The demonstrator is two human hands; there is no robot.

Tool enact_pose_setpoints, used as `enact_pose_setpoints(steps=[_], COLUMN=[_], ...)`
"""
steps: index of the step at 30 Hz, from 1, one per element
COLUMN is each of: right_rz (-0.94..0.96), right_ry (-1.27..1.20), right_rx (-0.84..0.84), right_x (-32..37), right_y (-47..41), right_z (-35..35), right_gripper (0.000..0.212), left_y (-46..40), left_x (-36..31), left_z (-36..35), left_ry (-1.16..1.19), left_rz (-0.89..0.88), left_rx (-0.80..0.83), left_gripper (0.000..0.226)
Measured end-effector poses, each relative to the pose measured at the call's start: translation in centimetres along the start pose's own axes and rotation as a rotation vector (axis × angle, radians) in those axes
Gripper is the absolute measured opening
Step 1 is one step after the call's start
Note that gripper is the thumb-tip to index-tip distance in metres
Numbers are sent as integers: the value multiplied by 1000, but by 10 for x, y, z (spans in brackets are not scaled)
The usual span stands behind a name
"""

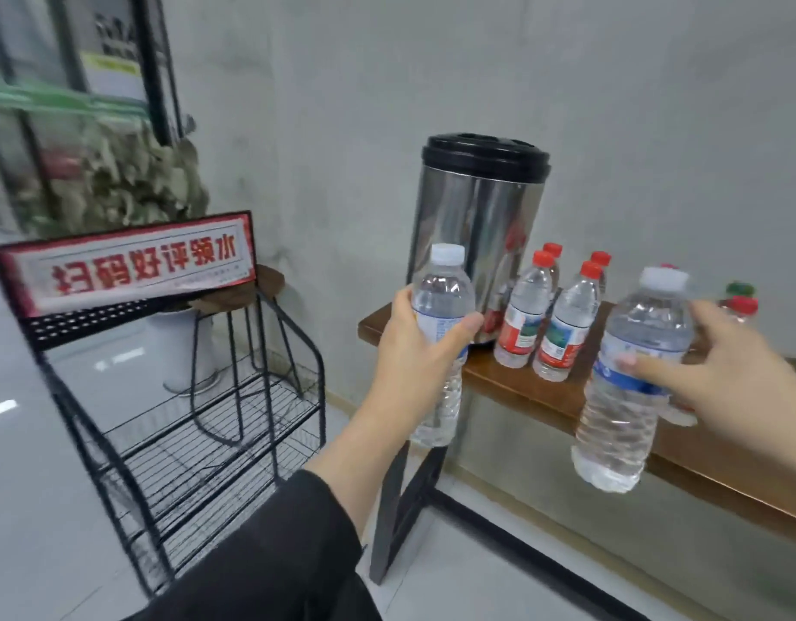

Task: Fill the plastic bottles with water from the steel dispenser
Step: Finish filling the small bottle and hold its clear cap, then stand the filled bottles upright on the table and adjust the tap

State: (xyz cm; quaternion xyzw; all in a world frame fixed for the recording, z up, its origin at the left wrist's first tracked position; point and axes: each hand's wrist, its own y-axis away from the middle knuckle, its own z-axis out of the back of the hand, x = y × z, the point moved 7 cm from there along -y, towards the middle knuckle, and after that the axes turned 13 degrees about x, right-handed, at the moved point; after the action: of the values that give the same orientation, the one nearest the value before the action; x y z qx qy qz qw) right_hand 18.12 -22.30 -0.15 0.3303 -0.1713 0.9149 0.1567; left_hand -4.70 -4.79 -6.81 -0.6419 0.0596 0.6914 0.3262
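Observation:
The steel dispenser (476, 226) with a black lid stands at the left end of a wooden shelf table (517, 383). My left hand (414, 342) grips a clear white-capped plastic bottle (441, 302) upright in front of the dispenser. My right hand (723, 369) holds a second, larger clear bottle (633, 374) with a white cap and blue label band, in front of the table edge. Both bottles are capped. The dispenser's tap is hidden behind the left bottle.
Several red-capped bottles (562, 324) stand on the table right of the dispenser, more at the far right (741, 302). A black wire rack (198, 419) with a red-and-white sign (131, 262) stands on the floor to the left, a potted plant behind it.

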Motion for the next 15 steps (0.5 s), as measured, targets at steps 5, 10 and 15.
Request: enact_pose_setpoints(steps=[5, 10, 15], right_rz=[153, 244, 290], right_ry=[-109, -165, -209], right_rx=[239, 386, 523], right_x=[82, 140, 170], right_y=[-34, -69, -115], right_z=[-133, -242, -337], right_gripper=[57, 62, 67], left_y=[39, 79, 89], left_x=[27, 65, 104], left_z=[110, 207, 279], left_ry=[-146, -291, -332], left_rz=[79, 199, 305], left_rx=[-150, -290, -365], left_gripper=[60, 71, 77])
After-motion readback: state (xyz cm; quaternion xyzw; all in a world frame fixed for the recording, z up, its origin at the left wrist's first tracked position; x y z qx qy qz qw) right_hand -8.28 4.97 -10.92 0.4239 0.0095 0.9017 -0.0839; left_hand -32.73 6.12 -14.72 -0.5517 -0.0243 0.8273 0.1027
